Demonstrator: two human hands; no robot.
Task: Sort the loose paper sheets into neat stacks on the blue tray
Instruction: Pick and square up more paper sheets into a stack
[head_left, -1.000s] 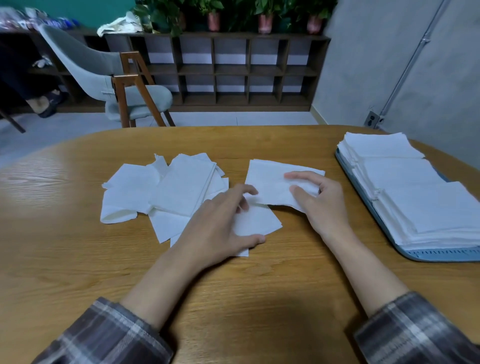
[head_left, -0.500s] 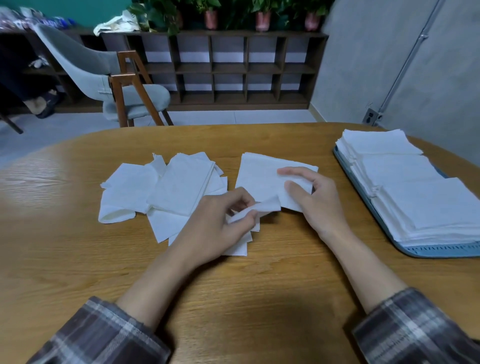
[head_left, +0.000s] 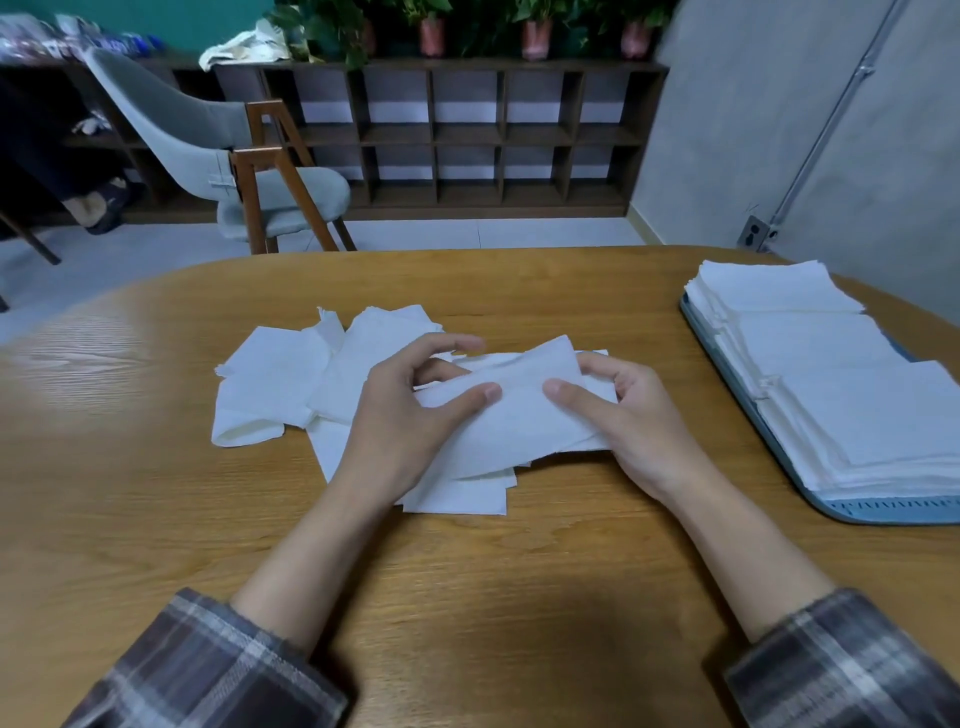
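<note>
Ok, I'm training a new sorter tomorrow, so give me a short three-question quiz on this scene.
1. True or false: the left hand and right hand both grip the same white sheet.
2. The blue tray lies: A) left of the loose pile; B) right of it; C) under it.
3. Fill in: the pile rests on a ___ table.
Key: 1 true; 2 B; 3 wooden.

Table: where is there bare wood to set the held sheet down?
Bare table lies between the right hand and blue tray, and on the near side of the loose sheets. Crowded: centre under those sheets; tray covered by stacks.
</note>
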